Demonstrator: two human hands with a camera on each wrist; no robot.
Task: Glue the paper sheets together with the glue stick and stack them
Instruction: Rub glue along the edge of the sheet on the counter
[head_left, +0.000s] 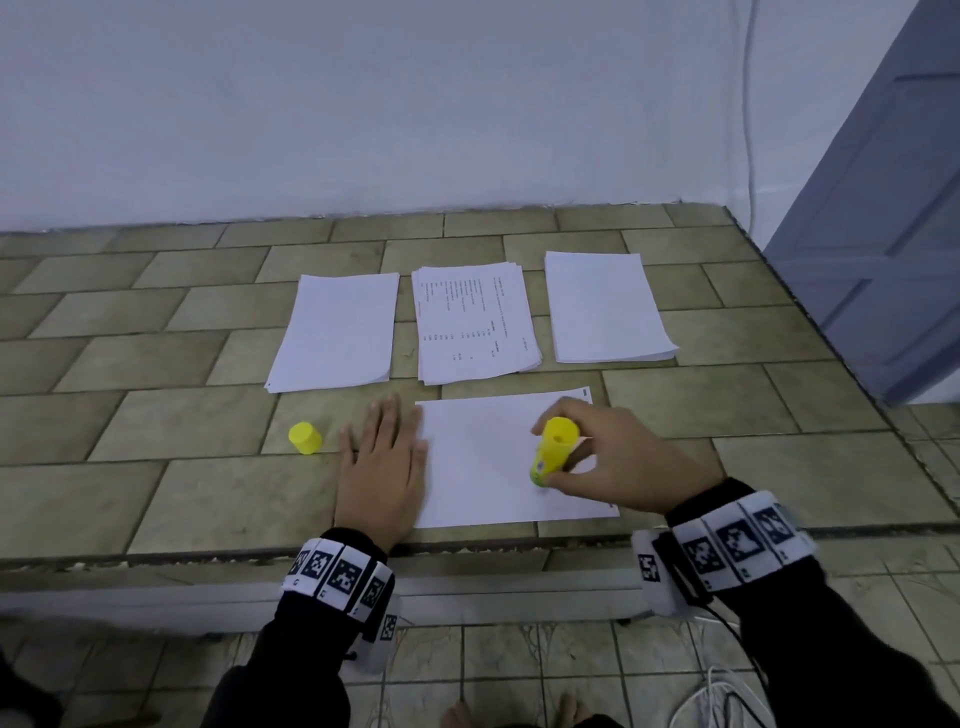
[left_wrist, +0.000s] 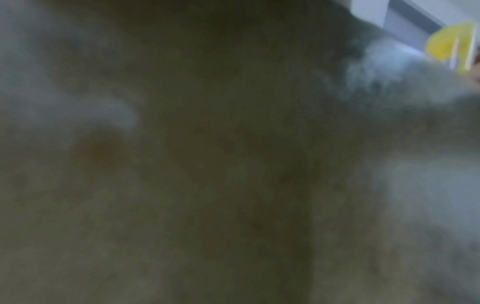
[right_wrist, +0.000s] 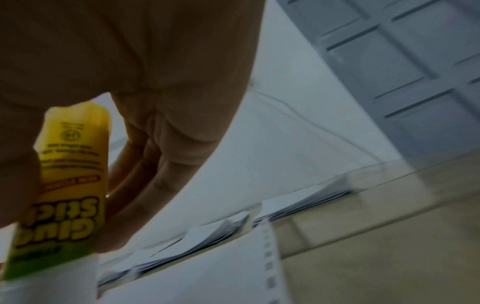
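Head view: sheet (head_left: 488, 462) is pinned by flat left hand (head_left: 382, 467) so glue stick (head_left: 553, 449), gripped in right hand (head_left: 623, 462), can be rubbed without slipping.

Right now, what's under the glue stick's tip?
The glue stick, gripped by the right hand, points tip-down onto the single sheet, which lies on the tiled ledge. The contact point and any glue laid down are hidden by the stick and fingers.

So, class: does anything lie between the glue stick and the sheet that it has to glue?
Nothing visible does. The right hand grips the glue stick with its glue end down on the single sheet; its cap stands left of the left hand.
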